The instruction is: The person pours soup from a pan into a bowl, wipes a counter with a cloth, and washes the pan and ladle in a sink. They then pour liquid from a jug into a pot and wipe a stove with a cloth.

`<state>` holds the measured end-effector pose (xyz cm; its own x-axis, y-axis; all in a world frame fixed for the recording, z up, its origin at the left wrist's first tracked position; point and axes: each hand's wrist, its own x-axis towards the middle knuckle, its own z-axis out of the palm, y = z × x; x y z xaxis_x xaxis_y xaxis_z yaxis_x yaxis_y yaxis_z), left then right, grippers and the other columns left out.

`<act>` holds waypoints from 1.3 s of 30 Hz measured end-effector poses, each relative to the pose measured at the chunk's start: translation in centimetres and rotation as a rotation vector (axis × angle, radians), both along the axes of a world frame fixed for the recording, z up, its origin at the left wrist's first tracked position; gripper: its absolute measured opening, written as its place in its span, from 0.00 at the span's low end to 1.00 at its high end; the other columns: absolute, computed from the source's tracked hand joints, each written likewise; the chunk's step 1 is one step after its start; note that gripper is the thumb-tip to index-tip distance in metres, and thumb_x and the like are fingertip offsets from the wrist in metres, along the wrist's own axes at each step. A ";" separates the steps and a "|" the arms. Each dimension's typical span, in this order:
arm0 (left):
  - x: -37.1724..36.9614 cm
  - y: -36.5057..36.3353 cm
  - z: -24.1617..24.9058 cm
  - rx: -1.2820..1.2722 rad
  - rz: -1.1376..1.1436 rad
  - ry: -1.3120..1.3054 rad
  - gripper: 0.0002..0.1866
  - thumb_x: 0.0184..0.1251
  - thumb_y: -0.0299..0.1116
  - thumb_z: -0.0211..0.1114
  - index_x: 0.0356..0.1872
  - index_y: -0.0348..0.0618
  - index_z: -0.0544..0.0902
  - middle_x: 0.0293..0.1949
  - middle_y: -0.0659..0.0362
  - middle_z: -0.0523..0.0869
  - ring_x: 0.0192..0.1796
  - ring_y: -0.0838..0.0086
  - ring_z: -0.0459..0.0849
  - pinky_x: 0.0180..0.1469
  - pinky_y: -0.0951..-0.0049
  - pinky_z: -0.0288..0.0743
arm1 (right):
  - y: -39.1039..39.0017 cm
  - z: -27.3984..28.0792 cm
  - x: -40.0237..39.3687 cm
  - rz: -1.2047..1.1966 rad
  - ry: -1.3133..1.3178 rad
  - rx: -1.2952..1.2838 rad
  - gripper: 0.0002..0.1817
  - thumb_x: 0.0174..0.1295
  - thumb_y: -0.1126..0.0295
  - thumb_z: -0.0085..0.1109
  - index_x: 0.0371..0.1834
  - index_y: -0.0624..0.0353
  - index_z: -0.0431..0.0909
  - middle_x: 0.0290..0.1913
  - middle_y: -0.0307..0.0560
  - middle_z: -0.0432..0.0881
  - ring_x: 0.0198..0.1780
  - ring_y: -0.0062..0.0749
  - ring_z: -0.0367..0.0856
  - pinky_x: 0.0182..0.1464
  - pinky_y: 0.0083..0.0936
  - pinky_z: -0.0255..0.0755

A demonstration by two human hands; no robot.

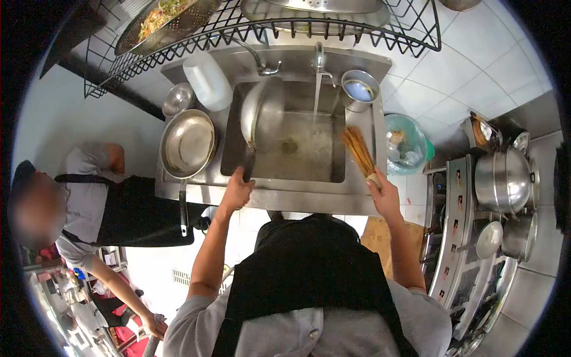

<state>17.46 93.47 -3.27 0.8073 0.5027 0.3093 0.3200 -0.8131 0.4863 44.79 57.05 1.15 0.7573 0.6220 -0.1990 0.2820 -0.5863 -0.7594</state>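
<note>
My left hand point(238, 191) is closed round the dark handle of a frying pan point(257, 116), which is tipped on its side in the left half of the sink point(324, 174). The pan's edge is smeared by motion. In my right hand point(385, 193) is a brush of stiff brown bristles point(358, 149), held at its bound end with the bristles pointing up over the sink's right rim. Water runs from the faucet point(319, 59) into the basin, where shallow cloudy water lies. No contact shows between brush and pan.
Left of the basin stand another frying pan point(188, 143), a metal bowl point(178, 100) and a white plastic jug point(208, 81). A metal pot point(360, 89) sits at the right corner. Beyond it is a lined bin point(407, 146). A wire rack point(267, 27) hangs above; a person point(89, 196) stands left.
</note>
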 end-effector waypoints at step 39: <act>2.3 -7.1 3.9 -1.909 -0.358 0.127 0.09 0.68 0.29 0.60 0.39 0.48 0.67 0.16 0.71 0.62 0.11 0.86 0.60 0.12 0.78 0.59 | 18.1 9.9 4.6 0.596 -0.379 -0.391 0.26 0.63 0.52 0.57 0.62 0.50 0.76 0.34 0.55 0.85 0.23 0.33 0.83 0.28 0.31 0.79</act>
